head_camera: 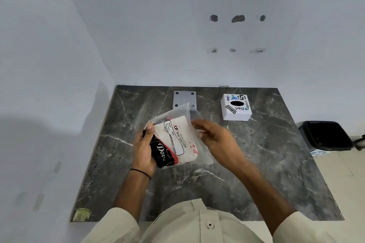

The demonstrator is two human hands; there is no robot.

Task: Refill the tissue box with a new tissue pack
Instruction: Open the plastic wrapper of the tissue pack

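While the white tissue box (236, 107) waits near the far right corner of the dark marble counter (276, 163), the person holds the tissue pack (173, 142) above the counter's middle. The left hand (143, 149) clamps the printed end, thumb pressed on top; the right hand (214, 137) pinches the clear plastic wrapper (178, 111) at its loose edge. To open it cleanly, I would keep the left grip firm and peel the film away steadily, so the folded stack slides out unruffled.
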